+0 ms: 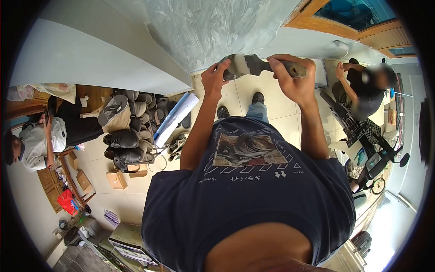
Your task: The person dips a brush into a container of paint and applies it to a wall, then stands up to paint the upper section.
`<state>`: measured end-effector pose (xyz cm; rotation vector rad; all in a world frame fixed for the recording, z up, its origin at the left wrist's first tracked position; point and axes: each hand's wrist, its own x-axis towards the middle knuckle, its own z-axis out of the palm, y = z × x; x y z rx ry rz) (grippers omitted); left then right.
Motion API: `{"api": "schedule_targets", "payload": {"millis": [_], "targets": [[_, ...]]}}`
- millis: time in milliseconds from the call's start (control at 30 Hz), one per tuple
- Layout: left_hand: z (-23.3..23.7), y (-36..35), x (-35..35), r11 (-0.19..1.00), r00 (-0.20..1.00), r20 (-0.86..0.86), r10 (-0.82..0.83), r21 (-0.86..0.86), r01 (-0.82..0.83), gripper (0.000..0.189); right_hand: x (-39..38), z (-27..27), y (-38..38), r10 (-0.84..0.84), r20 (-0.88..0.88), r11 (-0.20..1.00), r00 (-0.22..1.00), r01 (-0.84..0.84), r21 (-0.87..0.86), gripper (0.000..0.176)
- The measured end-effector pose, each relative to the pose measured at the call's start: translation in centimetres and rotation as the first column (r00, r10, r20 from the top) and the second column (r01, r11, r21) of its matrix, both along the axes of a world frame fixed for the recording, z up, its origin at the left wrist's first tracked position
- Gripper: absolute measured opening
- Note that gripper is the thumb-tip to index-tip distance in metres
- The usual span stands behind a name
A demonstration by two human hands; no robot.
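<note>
My right hand [294, 81] is closed round the handle of a wide paintbrush [253, 65], held level in front of the wall. The handle is smeared with grey. My left hand [214, 80] grips the other end, its thumb and fingers pinching the grey-coated bristles. Part of the bristle end is hidden by the fingers. Just beyond both hands, the wall [195, 31] shows streaky, grey-blue brush marks. Below the brush are the tiled floor and my feet in dark shoes.
A rack of shoes [131, 136] and rolled sheets [176, 119] stand at left. One person [38, 140] sits far left; another person [362, 90] at right holds a paint roller [342, 46]. A motorbike [362, 136] is parked at right. A wooden-framed window [353, 22] sits upper right.
</note>
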<state>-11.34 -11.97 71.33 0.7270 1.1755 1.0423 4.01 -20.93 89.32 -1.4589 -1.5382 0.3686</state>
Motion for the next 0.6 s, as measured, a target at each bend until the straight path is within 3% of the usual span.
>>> {"api": "schedule_targets", "payload": {"millis": [300,600], "targets": [[0.4,-0.3,0.0,0.997,0.994,0.105,-0.008,-0.081,0.017,0.053,0.3,0.2,-0.4,0.058,0.008,0.997,0.998,-0.059,0.049,0.012],[1.1,0.2,0.0,0.995,0.994,0.089,-0.070,-0.063,0.076,0.063,0.8,0.9,-0.6,0.053,0.023,0.993,0.998,-0.055,0.100,0.010]]}}
